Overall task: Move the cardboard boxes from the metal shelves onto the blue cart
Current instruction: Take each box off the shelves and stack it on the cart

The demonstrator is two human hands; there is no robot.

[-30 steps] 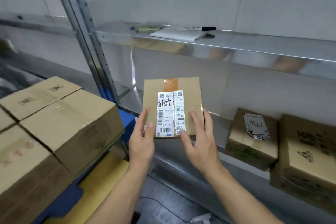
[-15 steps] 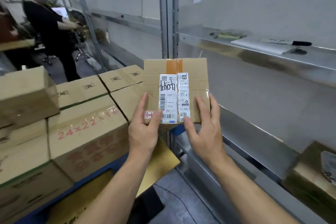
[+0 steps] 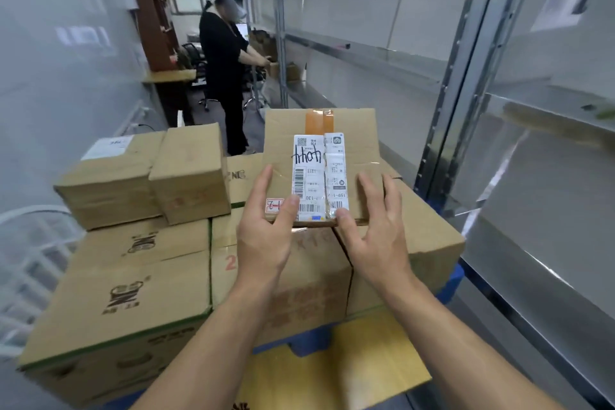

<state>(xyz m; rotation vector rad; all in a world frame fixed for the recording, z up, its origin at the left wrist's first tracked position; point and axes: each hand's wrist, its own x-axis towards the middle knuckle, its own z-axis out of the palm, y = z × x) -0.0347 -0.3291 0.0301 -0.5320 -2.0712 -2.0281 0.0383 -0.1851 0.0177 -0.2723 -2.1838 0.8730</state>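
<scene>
Holding the small labelled box by its near edge w/ both hands: left hand at the near-left corner, thumb pressed on top beside the label, fingers up the left side; right hand at the near-right corner, thumb on the near edge, fingers spread and only lightly bent over the right part of the top. Lies straight ahead of the fingertips, a bit wider than deep, label strip running away from the body; equally near to both hands, so a two-hand job. Sits over the stacked boxes on the blue cart, abt above the seam between two big ones near the cart's right edge; cannot tell if touching them or just above. Probably needs only lowering and a short push fwd, then letting go. On the cart: a layer of big cartons, plus two smaller boxes on top toward the far-left corner. To the right, the metal shelves; in the background a person in black at another shelf.
</scene>
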